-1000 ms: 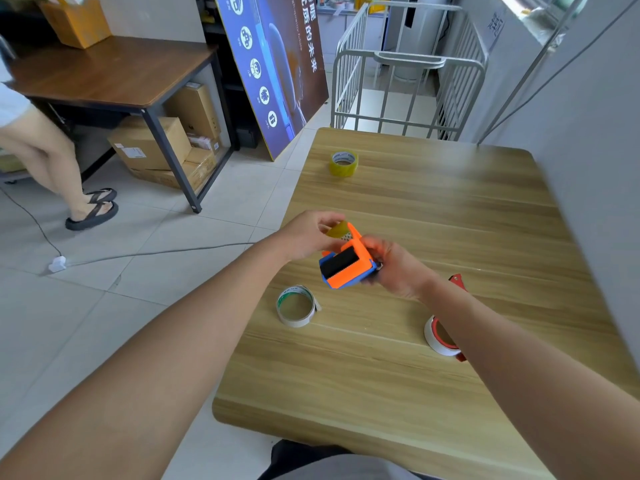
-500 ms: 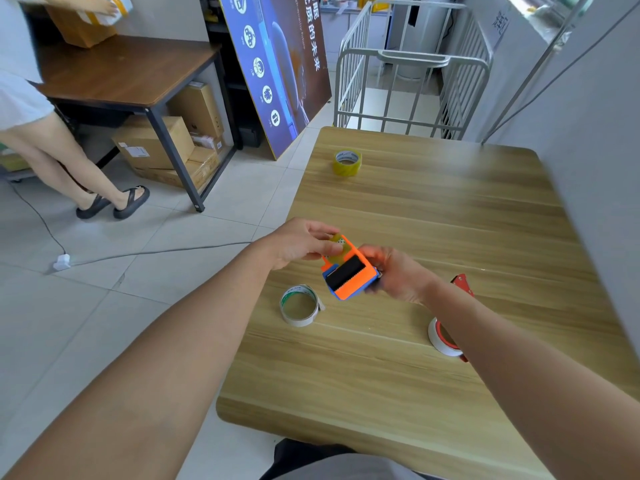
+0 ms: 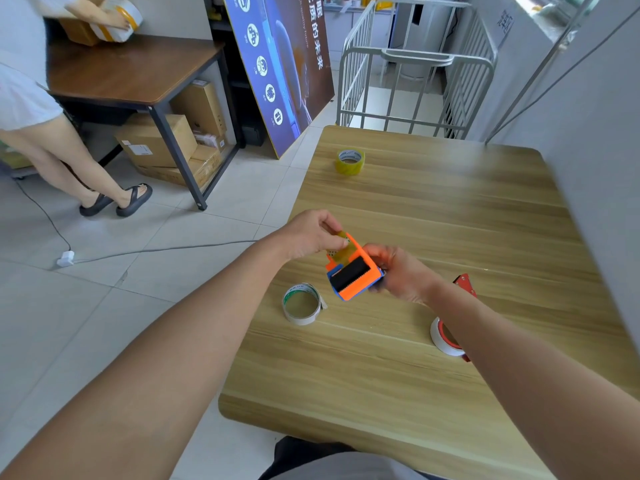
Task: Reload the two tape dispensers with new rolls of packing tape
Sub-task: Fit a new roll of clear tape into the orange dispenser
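Head view: orange dispenser (image 3: pixel 355 277) with black toothed roller, held mid-frame over wooden table (image 3: pixel 450 220).
Right hand (image 3: pixel 401 275) clasps its body; left hand (image 3: pixel 313 233) pinches the yellowish tape end (image 3: pixel 343 244).

1. The right forearm (image 3: pixel 519 358) hides most of the red dispenser (image 3: pixel 465 285) beside the orange dispenser (image 3: pixel 355 277).
2. The right hand (image 3: pixel 401 275) covers the orange dispenser's far side.
3. The bystander (image 3: pixel 31 98) beyond it is cropped.

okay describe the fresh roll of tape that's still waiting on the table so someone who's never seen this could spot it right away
Start at the wooden table and look to its far left corner, well beyond both hands. A yellowish tape roll lies flat there, alone. Unlike the near-empty white core by the near edge, it is thick with tape.
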`<state>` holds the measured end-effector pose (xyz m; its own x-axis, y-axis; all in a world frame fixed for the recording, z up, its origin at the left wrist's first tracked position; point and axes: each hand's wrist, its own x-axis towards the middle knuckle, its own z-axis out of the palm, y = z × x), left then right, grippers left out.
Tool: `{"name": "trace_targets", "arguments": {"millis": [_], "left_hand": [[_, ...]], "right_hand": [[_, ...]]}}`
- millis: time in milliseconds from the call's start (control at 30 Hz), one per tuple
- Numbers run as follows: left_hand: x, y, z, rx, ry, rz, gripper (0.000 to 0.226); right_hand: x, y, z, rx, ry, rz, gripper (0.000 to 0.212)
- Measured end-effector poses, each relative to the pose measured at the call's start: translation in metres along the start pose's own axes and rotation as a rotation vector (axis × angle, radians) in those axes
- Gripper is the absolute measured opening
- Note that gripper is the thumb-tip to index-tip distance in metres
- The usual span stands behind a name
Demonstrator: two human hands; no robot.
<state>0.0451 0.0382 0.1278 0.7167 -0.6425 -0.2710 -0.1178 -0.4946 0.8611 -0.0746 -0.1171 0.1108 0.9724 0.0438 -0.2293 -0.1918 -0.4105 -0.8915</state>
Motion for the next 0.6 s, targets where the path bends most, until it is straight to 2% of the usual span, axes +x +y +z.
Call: {"name": "trace_targets", "arguments": {"millis": [233, 433, 600], "left_hand": [[-0.0034, -0.0056, -0.0033, -0.082, -0.014, -0.013, 0.022], [-0.0056, -0.0055, 0.002, -0.115, -0.02, -0.043, 0.028], [-0.0062, -0.0083, -0.0004, -0.198, 0.001, -0.042, 0.023]], "right_hand": [[-0.0021, 0.0051, 0.0024, 0.006, -0.023, -0.004, 0.058], [0.0031, 0.0046, 0.0052, -0.002, -0.039, -0.022, 0.05], [0.0039, 0.0017, 0.0086, 0.015, -0.027, -0.032, 0.055]]}}
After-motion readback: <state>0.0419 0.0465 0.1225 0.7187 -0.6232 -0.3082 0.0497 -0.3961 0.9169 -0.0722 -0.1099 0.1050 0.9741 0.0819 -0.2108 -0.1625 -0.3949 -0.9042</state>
